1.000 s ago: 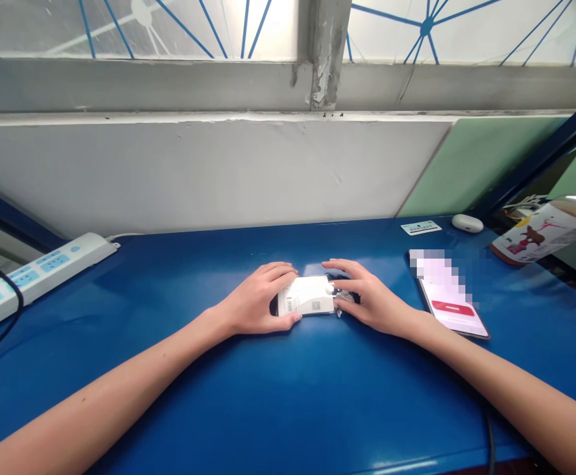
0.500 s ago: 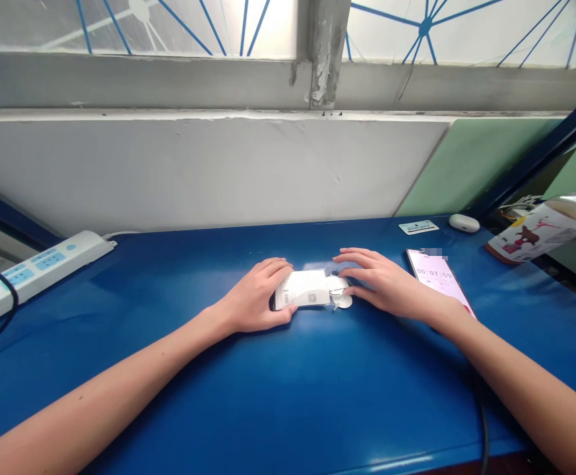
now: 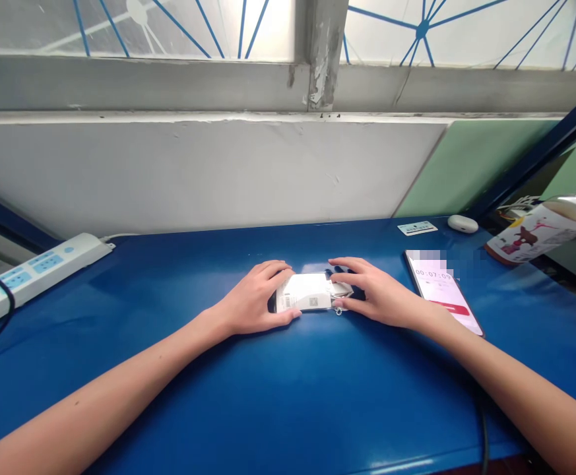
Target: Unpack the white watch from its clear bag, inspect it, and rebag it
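A flat white packet [image 3: 303, 292], printed with small text and a square code, lies at the middle of the blue desk. My left hand [image 3: 258, 297] grips its left end, thumb along the near edge and fingers over the far side. From its right end protrudes a white rounded piece [image 3: 342, 289], with a small shiny ring [image 3: 338, 311] beside it. Thumb and fingers of my right hand [image 3: 374, 290] close around that piece from the right, partly hiding it. What the piece is, I cannot tell.
A phone [image 3: 441, 290] showing a timer lies right of my right hand. Behind it are a card [image 3: 417, 228], a white earbud case [image 3: 462, 224] and a labelled bottle [image 3: 540, 231]. A white power strip [image 3: 40, 274] runs along the left side. A wall [image 3: 208, 175] borders the desk's far edge.
My right hand has shifted slightly left and down, its fingers now over the white rounded piece, which appears tilted. My left hand has stayed on the packet.
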The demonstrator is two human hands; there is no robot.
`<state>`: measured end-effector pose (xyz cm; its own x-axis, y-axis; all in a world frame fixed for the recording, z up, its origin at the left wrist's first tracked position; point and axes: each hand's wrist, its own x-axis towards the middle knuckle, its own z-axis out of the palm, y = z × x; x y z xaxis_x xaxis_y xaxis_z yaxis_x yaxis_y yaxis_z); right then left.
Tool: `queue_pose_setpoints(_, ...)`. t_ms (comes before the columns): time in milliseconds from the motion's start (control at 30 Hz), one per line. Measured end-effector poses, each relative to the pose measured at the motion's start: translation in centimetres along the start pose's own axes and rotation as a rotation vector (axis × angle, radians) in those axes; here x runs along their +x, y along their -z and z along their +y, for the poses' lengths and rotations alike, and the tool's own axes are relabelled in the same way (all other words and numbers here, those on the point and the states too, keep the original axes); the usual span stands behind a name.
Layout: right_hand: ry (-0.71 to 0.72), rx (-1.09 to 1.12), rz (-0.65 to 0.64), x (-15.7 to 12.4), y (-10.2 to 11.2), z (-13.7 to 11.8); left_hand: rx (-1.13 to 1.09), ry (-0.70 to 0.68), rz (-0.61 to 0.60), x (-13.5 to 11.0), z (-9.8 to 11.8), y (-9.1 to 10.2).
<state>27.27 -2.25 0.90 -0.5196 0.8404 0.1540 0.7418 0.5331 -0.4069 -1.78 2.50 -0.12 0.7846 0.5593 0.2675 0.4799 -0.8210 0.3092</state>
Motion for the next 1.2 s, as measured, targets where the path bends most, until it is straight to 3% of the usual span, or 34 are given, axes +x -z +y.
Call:
queue_pose_setpoints(167, -0.034, -0.002, -0.075, -0.3, 1.2, 0.3, -0.01, 0.015, 0.015, 0.1, 0.2, 0.0)
queue_pose_setpoints(500, 0.085, 0.134, 0.002, 0.1, -0.3, 0.8, 0.008, 0.012, 0.014, 0.1, 0.1, 0.1)
queue_pose_setpoints(833, 0.167, -0.204, 0.242, 0.2, 1.8, 0.9, 0.01, 0.027, 0.048, 0.2, 0.2, 0.3)
queue_pose_setpoints(1033, 0.128, -0.217, 0.328, 0.1, 2.5, 1.4, -0.016, 0.052, 0.052, 0.0, 0.0, 0.1)
queue_pose_setpoints(1200, 0.094, -0.183, 0.525, 0.1, 2.5, 2.0, -0.046, 0.06, 0.041, -0.1, 0.0, 0.1)
